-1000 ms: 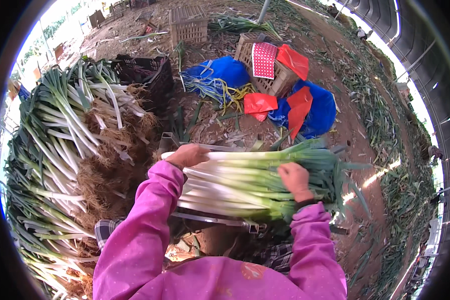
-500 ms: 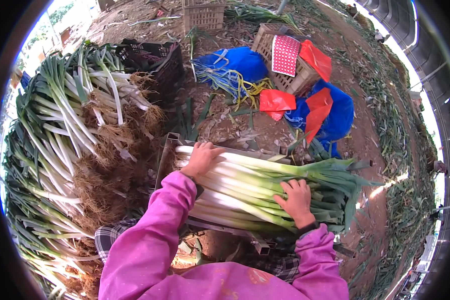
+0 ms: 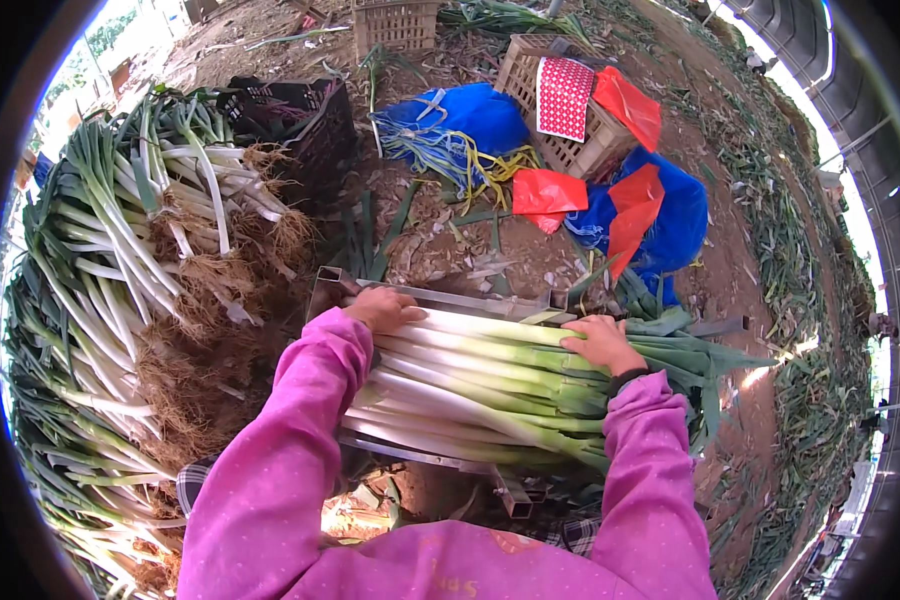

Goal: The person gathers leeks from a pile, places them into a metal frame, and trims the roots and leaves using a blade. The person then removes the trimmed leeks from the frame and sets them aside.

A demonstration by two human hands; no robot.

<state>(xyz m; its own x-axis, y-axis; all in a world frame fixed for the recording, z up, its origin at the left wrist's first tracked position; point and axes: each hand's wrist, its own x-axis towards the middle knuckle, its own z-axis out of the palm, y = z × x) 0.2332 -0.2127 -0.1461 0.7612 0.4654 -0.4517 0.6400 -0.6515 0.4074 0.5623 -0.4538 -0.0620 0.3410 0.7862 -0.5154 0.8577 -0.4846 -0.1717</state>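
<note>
Trimmed leeks (image 3: 470, 385) lie side by side in a metal frame (image 3: 450, 302), white ends to the left and green leaves to the right. My left hand (image 3: 382, 308) is closed over the far side of the leeks by their white ends, fingers pressed together and partly hidden. My right hand (image 3: 606, 342) curls over the far leeks where the stems turn green, its fingers bent round them. Both hands are at the far edge of the layer.
Untrimmed leeks with muddy roots (image 3: 100, 330) are heaped at the left. Behind them stands a black crate (image 3: 320, 125). Beyond the frame lie blue bags (image 3: 470, 115), red bags (image 3: 550, 195), yellow ties (image 3: 490, 175) and a tan crate (image 3: 580, 145). Cut leaves (image 3: 810, 380) litter the ground at right.
My right hand has moved from the middle of the leeks to their far edge. My left hand has shifted slightly left and nearer, toward the root ends.
</note>
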